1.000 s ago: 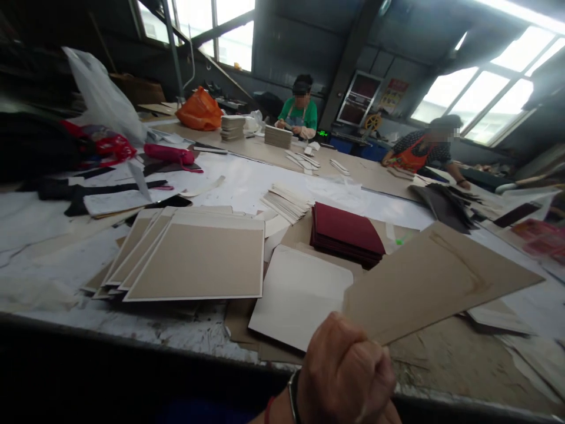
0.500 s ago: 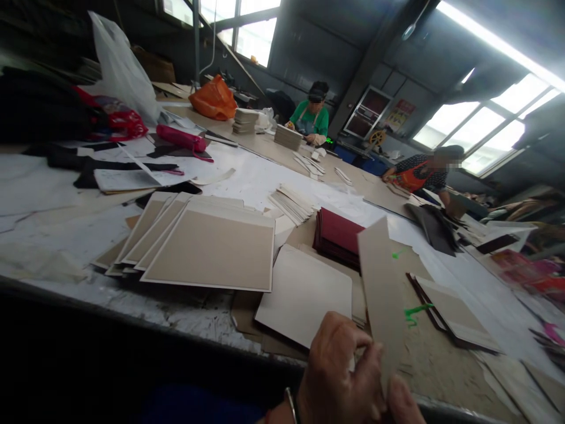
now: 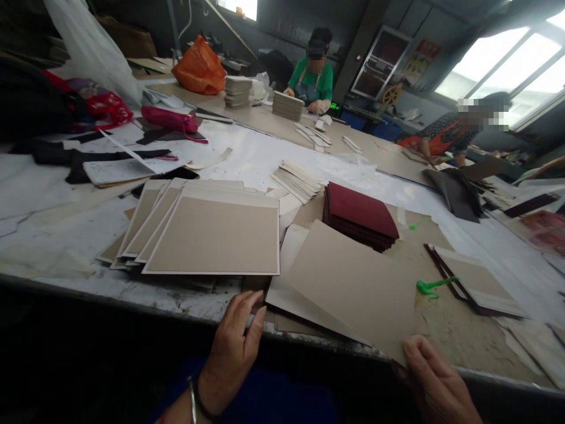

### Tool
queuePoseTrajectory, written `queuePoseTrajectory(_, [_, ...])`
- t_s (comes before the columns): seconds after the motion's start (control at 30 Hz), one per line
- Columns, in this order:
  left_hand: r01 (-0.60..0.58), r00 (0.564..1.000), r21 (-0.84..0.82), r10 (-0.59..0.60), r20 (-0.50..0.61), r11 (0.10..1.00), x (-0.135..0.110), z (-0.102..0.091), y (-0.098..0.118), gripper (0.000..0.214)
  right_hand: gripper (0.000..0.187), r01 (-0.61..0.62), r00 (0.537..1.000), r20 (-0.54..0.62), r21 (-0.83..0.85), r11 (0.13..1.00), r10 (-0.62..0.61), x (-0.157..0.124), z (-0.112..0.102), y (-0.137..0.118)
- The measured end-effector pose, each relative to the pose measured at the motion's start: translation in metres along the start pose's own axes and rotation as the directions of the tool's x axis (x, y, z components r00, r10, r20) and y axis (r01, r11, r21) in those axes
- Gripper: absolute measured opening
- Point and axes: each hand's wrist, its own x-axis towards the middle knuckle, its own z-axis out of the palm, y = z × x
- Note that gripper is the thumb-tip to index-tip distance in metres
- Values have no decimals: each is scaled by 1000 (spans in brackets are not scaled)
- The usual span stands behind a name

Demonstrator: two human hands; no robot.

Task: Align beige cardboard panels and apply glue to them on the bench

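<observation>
Step in hand was prob. positioning: the R hand (image 3: 436, 374) had its fingers closed on the near R corner of a flat, tan, rectangular cardboard sheet (image 3: 353, 277). That cardboard lay askew over a white, dark-edged rectangular sheet (image 3: 283, 285) on the paper-covered tabletop (image 3: 251, 144), hiding much of it; couldn't tell if the two touched throughout. L hand (image 3: 236, 344) was empty, fingers parted & slightly curled, just beside the white sheet's near L corner, well apart from the gripped corner. Next move, I'd judge, called for squaring the edges, L fingers steadying, w/o bumping the fanned stack of white-bordered tan boards (image 3: 216, 235) at L or the maroon sheet stack (image 3: 362, 213) behind.
</observation>
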Motion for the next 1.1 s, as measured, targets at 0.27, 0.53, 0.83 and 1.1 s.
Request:
queuePoseTrajectory(0.27, [-5,995,45,1,103,999,8,7,-2,31,35,-34,961,271,-103,994,60,21,6,4])
queuePoseTrajectory(0.53, [-72,989,97,59,138,993,11,9,-7,28,40,-5,932,355,-201,980,78,39,10,-1])
queuePoseTrajectory(0.83, [-153,979,123,134,151,981,16,11,-10,27,46,-2,923,371,-250,968,98,43,14,-10])
queuePoseTrajectory(1.1, [-279,945,182,235,227,943,13,10,-16,34,35,57,928,364,-345,937,77,47,17,-1])
